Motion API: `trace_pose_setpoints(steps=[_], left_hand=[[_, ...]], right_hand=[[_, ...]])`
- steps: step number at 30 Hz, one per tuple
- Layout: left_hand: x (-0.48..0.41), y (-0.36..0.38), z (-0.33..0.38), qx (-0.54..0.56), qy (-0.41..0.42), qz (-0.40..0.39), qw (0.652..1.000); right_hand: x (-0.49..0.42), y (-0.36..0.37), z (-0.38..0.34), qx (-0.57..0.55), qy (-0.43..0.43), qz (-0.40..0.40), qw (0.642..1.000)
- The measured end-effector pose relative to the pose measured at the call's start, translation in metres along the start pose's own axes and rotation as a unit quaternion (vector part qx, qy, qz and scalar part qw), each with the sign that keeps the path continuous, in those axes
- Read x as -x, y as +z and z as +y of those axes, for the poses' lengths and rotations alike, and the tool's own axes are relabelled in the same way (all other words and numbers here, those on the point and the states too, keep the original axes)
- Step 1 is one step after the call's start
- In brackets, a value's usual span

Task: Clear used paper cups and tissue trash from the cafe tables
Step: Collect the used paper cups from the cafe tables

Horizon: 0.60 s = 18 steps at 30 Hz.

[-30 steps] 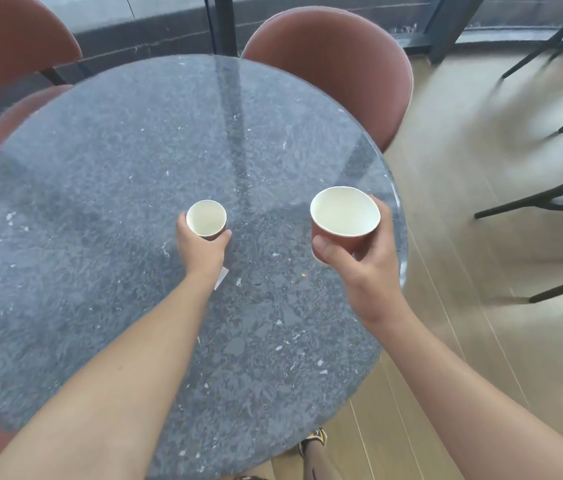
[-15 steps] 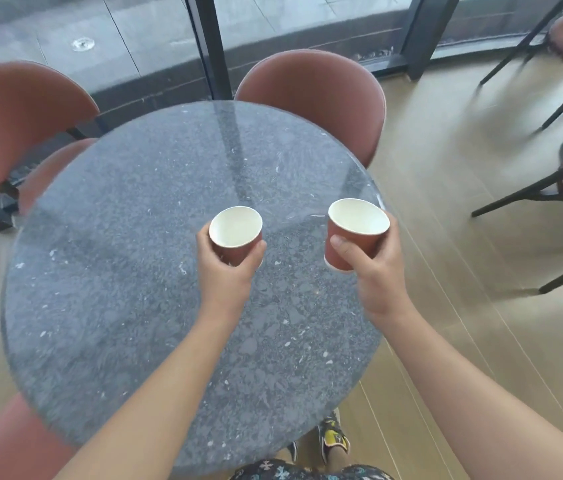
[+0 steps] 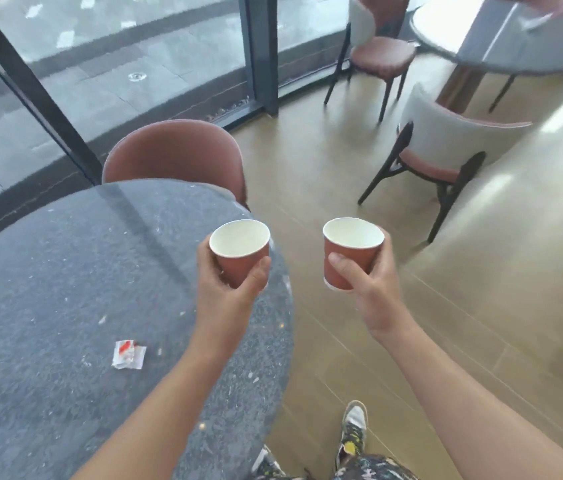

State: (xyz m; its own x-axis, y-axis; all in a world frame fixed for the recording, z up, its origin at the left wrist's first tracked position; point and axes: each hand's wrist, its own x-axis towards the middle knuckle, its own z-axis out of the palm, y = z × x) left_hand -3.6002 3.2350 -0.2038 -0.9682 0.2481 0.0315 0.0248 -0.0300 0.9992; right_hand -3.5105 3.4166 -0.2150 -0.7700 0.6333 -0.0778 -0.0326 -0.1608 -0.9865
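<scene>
My left hand (image 3: 228,292) grips a red paper cup (image 3: 240,249) with a white, empty inside, held in the air over the right edge of the round dark stone table (image 3: 48,271). My right hand (image 3: 372,289) holds a second red paper cup (image 3: 351,252), also empty, out over the wooden floor to the right of the table. A small crumpled white-and-red wrapper (image 3: 128,355) lies on the tabletop, left of my left forearm.
A red-brown chair (image 3: 172,154) stands behind the table against the glass wall. A white-backed chair (image 3: 446,147) stands to the right, with another chair (image 3: 380,46) and a second round table (image 3: 501,39) beyond it. My shoes (image 3: 352,434) are on the wooden floor.
Both cups have been lifted off the table and carried to the right. The view has swung right, and the wrapper that lay under my left hand now shows.
</scene>
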Motion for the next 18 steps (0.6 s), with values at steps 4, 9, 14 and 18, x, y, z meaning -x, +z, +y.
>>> trace_pose_setpoints(steps=[4,9,14,18], left_hand=[[0.003,0.089,0.006,-0.003,0.004,-0.084,0.996],[0.016,0.222,0.015,0.001,0.015,-0.162,0.987],[0.034,0.358,0.016,0.012,0.008,-0.237,0.971],[0.044,0.452,0.017,0.010,0.009,-0.269,0.963]], right_hand=[[-0.008,-0.084,-0.021,0.001,-0.008,0.074,0.997],[-0.020,-0.208,-0.053,-0.002,-0.032,0.144,0.989],[-0.033,-0.332,-0.087,0.003,-0.048,0.195,0.980],[-0.048,-0.419,-0.103,0.008,-0.045,0.237,0.971]])
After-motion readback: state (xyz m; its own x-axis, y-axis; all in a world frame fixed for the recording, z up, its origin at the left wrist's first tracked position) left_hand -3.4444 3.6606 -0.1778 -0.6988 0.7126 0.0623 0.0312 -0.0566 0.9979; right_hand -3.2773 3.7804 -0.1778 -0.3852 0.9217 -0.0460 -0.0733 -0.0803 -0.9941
